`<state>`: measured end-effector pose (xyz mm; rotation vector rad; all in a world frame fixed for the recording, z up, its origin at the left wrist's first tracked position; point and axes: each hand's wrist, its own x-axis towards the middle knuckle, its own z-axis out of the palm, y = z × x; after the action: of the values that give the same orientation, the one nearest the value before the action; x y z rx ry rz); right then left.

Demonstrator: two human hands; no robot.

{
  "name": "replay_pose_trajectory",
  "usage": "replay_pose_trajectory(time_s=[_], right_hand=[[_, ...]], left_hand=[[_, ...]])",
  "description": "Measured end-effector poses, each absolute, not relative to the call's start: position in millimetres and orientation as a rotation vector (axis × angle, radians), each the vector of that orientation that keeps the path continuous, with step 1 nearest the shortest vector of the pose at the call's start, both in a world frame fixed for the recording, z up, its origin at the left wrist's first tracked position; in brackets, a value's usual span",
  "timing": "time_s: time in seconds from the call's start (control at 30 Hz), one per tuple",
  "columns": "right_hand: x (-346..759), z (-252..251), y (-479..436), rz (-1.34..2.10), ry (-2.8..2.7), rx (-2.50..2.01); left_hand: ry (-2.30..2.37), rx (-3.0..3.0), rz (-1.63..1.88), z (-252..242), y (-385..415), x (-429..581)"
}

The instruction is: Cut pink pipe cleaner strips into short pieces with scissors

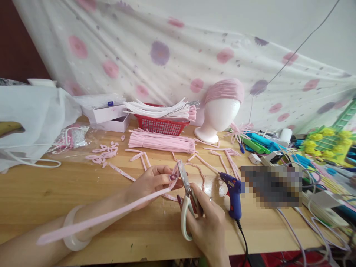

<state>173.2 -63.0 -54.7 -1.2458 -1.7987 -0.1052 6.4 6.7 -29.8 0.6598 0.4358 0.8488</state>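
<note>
Fingers of the left hand pinch the far end of a long pink strip. It slants from lower left up to the scissors. The right hand grips the scissors' handles, with the blades pointing away. A glue gun stands just right on the wooden tabletop, and a floral sheet hangs behind.

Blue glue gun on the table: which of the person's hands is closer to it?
Right. The right hand, gripping the scissors, sits just beside the glue gun; the left hand, pinching the pink strip, is farther away beyond the scissors.
</note>
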Motion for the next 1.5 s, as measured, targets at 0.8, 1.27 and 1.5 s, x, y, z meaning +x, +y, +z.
replay_pose_trajectory(time_s=[0.8,1.27,1.5], right_hand=[[175.4,-57.3,-63.2,-0.124,-1.796,-1.26],[177.8,-53.6,-67.2,0.03,-1.686,-1.246],[182.1,-61.7,-66.1,0.219,-1.589,-1.283]], left_hand=[[0.357,0.698,0.82,-40.2,9.0,4.8],[0.404,0.741,0.845,-39.4,7.9,2.8],[0.409,0.798,0.854,-40.8,7.3,3.5]])
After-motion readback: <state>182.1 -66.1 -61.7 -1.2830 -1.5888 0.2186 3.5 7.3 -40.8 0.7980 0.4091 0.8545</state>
